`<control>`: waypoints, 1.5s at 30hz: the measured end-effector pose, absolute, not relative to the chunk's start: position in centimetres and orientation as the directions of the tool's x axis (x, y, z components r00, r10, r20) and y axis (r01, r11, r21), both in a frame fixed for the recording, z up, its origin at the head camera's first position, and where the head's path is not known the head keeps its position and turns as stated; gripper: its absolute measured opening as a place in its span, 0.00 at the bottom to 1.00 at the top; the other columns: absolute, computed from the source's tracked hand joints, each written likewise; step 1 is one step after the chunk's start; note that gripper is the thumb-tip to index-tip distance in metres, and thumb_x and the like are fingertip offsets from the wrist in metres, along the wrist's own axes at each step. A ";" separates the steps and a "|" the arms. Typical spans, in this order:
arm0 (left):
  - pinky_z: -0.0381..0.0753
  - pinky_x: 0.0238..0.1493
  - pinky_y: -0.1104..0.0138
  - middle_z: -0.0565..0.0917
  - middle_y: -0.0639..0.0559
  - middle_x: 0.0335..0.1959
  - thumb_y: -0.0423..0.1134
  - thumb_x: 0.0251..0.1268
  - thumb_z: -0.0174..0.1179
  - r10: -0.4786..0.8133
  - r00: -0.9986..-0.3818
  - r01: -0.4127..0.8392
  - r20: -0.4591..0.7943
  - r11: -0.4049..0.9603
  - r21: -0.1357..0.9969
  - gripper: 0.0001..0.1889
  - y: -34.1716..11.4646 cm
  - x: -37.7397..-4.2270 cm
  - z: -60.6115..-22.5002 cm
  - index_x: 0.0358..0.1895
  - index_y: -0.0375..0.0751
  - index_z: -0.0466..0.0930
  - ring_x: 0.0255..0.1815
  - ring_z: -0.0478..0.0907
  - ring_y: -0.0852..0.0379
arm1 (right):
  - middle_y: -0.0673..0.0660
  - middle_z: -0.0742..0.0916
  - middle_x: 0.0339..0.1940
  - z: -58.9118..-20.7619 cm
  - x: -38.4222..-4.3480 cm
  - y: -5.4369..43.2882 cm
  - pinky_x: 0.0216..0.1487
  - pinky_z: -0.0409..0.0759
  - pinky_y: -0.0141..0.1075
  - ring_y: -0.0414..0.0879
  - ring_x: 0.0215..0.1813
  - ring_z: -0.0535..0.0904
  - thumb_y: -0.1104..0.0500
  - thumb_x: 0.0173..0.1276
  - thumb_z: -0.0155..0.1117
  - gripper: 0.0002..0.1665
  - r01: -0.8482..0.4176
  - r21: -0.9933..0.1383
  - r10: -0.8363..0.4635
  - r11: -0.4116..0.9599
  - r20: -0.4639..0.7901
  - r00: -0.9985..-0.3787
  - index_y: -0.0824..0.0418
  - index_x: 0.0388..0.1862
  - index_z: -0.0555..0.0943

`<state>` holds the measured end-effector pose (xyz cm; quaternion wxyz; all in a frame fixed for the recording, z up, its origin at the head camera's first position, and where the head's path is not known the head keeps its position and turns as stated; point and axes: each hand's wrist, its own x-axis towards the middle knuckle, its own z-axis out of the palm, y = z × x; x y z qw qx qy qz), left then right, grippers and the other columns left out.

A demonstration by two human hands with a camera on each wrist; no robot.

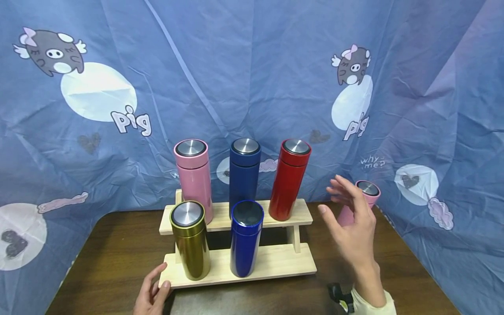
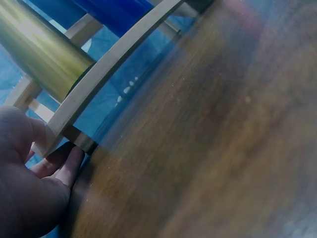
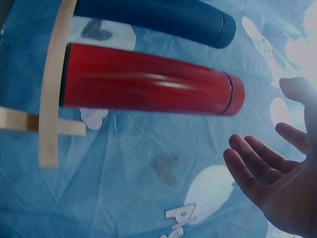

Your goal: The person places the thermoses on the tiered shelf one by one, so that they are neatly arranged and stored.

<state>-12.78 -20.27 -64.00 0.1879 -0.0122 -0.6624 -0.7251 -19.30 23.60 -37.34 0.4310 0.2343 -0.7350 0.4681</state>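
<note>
A two-tier wooden stand (image 1: 275, 262) bears several thermos flasks. My left hand (image 1: 151, 291) pinches the left end of its lower shelf; in the left wrist view the thumb and fingers are on either side of the board (image 2: 89, 94). Closest to that hand stands a gold flask (image 1: 191, 249), with a glossy blue flask (image 1: 245, 249) to its right. On the upper shelf are a pink flask (image 1: 195, 183), a dark blue flask (image 1: 244, 179) and a red flask (image 1: 289, 183). Fingers spread, my right hand (image 1: 354, 232) hangs in the air right of the red flask, holding nothing.
Another pink flask (image 1: 369, 192) stands on the table at the right, partly hidden behind my right hand. Dark brown wood makes up the tabletop (image 1: 118, 245). A blue cloth (image 1: 252, 65) with pig prints hangs behind and around the table.
</note>
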 end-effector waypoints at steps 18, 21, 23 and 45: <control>0.82 0.52 0.82 0.91 0.69 0.48 0.22 0.84 0.55 -0.241 -0.935 0.293 0.262 -0.103 0.950 0.27 -19.6 -12.2 -61.9 0.72 0.58 0.80 0.51 0.86 0.73 | 0.51 0.90 0.60 -37.1 -20.0 28.2 0.58 0.83 0.27 0.39 0.57 0.89 0.80 0.61 0.76 0.40 -0.665 -0.551 0.225 0.505 0.827 -0.515 0.71 0.74 0.80; 0.82 0.52 0.82 0.91 0.68 0.48 0.20 0.83 0.53 -0.232 -0.929 0.322 0.288 -0.121 0.939 0.29 -19.3 -11.9 -61.1 0.71 0.58 0.80 0.50 0.86 0.74 | 0.50 0.90 0.60 -37.1 -20.1 29.0 0.57 0.83 0.26 0.39 0.57 0.89 0.80 0.62 0.76 0.40 -0.646 -0.569 0.252 0.508 0.816 -0.520 0.70 0.74 0.80; 0.82 0.52 0.82 0.91 0.68 0.48 0.20 0.83 0.52 -0.224 -0.929 0.328 0.295 -0.129 0.936 0.29 -19.2 -11.8 -60.8 0.71 0.59 0.80 0.50 0.86 0.74 | 0.49 0.90 0.60 -37.1 -20.1 29.6 0.56 0.83 0.26 0.39 0.56 0.88 0.80 0.62 0.75 0.40 -0.633 -0.579 0.272 0.513 0.810 -0.520 0.70 0.74 0.80; 0.84 0.54 0.79 0.92 0.66 0.48 0.22 0.85 0.55 -0.230 -0.934 0.303 0.273 -0.105 0.947 0.30 -20.1 -12.6 -63.4 0.72 0.65 0.79 0.51 0.87 0.72 | 0.46 0.88 0.53 -39.5 -22.8 33.6 0.59 0.76 0.23 0.28 0.56 0.80 0.69 0.63 0.83 0.32 -0.389 -0.629 0.393 0.673 0.749 -0.533 0.61 0.68 0.88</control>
